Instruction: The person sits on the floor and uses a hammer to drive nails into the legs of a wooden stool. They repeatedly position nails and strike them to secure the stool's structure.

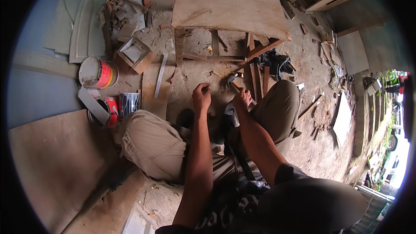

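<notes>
A right hand (242,99) grips a hammer (235,85); the left hand (201,98) curls, contents unclear; wooden table (229,2) at twelve o'clock, buckets (104,74) at nine.

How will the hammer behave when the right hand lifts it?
The hammer will probably feel stiff: its handle looks straight. It is likely head-heavy, since its head looks metallic. It may tip head-down, as the right hand holds the handle.

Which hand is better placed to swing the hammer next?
Right, I'd judge: the right hand appears to have the hammer in its grip by the handle, while the left hand is curled, apart from the hammer.
</notes>
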Available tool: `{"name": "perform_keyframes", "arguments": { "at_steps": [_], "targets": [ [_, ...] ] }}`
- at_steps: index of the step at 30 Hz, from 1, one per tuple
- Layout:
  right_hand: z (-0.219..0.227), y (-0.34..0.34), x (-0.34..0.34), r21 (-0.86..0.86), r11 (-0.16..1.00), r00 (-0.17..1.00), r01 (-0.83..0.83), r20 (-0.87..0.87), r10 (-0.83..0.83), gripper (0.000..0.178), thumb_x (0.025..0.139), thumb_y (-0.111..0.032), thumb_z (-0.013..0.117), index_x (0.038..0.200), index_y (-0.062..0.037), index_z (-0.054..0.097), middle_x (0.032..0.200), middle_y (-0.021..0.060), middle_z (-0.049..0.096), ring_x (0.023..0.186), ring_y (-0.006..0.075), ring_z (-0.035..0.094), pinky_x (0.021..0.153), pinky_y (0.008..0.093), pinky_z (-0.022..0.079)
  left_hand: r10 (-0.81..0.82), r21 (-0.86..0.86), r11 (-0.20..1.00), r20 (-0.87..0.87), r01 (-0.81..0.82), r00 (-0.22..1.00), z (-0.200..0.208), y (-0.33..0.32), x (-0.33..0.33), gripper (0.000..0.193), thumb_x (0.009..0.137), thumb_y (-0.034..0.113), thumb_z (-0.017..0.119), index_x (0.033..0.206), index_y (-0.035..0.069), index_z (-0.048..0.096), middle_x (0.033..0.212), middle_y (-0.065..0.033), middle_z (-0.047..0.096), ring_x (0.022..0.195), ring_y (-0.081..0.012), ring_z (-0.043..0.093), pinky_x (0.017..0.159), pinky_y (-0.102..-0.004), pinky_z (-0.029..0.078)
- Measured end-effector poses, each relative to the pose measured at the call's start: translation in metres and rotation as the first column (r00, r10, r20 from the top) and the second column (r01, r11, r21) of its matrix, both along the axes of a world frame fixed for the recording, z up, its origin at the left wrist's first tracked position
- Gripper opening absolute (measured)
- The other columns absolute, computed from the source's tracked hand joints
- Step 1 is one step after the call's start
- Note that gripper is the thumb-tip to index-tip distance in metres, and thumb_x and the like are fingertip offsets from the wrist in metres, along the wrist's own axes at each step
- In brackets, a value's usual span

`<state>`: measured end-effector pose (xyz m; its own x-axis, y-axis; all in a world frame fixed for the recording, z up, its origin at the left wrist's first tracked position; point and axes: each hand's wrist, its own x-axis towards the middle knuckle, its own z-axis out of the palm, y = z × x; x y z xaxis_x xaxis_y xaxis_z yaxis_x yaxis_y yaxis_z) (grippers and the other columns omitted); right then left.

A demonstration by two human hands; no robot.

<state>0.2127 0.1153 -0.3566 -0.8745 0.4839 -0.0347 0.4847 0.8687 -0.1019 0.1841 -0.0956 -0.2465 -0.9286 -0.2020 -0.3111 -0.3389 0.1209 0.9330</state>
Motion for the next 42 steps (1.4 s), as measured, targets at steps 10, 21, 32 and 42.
{"name": "perform_keyframes", "arguments": {
  "at_steps": [10, 21, 32, 42],
  "targets": [
    [-0.001, 0.018, -0.040, 0.051, 0.998, 0.923, -0.045, 0.385, 0.022, 0.035, 0.094, -0.034, 0.052, 0.120, -0.0131, 0.063, 0.122, 0.0123, 0.061, 0.116, 0.0329, 0.054, 0.091, 0.0581, 0.038, 0.098, 0.031, 0.995, -0.154, -0.095, 0.983, 0.018, -0.003, -0.048, 0.014, 0.088, 0.010, 0.070, 0.101, 0.004, 0.069, 0.089, -0.0106, 0.073, 0.080, -0.0175, 0.070, 0.073, -0.0317, 0.054],
    [-0.012, -0.011, -0.057, -0.099, 0.963, 0.941, -0.251, 0.209, 0.267, 0.045, 0.091, -0.025, 0.058, 0.128, 0.0002, 0.051, 0.113, 0.0150, 0.051, 0.111, 0.0356, 0.054, 0.082, 0.0434, 0.054, 0.025, 0.022, 0.999, -0.099, -0.023, 0.995, 0.022, -0.014, -0.070, 0.024, 0.084, 0.009, 0.075, 0.105, 0.000, 0.067, 0.094, -0.0094, 0.072, 0.085, -0.0158, 0.067, 0.080, -0.0302, 0.053],
    [0.137, -0.073, -0.088, -0.884, -0.238, 0.869, 0.402, 0.451, -0.205, 0.030, 0.088, -0.021, 0.076, 0.078, -0.0053, 0.052, 0.061, 0.0008, 0.046, 0.047, 0.0124, 0.042, 0.043, 0.0313, 0.034, 0.008, -0.055, 0.998, -0.046, -0.011, 0.999, 0.016, -0.036, -0.083, 0.018, 0.091, 0.012, 0.070, 0.106, 0.004, 0.072, 0.093, -0.0051, 0.072, 0.083, -0.0132, 0.064, 0.077, -0.0297, 0.051],
    [0.177, -0.119, -0.089, -0.991, -0.117, 0.978, 0.057, 0.079, -0.194, 0.021, 0.091, -0.020, 0.073, 0.085, -0.0032, 0.062, 0.062, -0.0045, 0.046, 0.045, 0.0050, 0.037, 0.040, 0.0258, 0.028, -0.014, 0.304, 0.953, 0.077, -0.011, 0.997, 0.008, -0.026, -0.056, 0.016, 0.095, 0.013, 0.062, 0.106, 0.005, 0.070, 0.093, -0.0033, 0.069, 0.083, -0.0133, 0.064, 0.071, -0.0314, 0.055]
  ]
}}
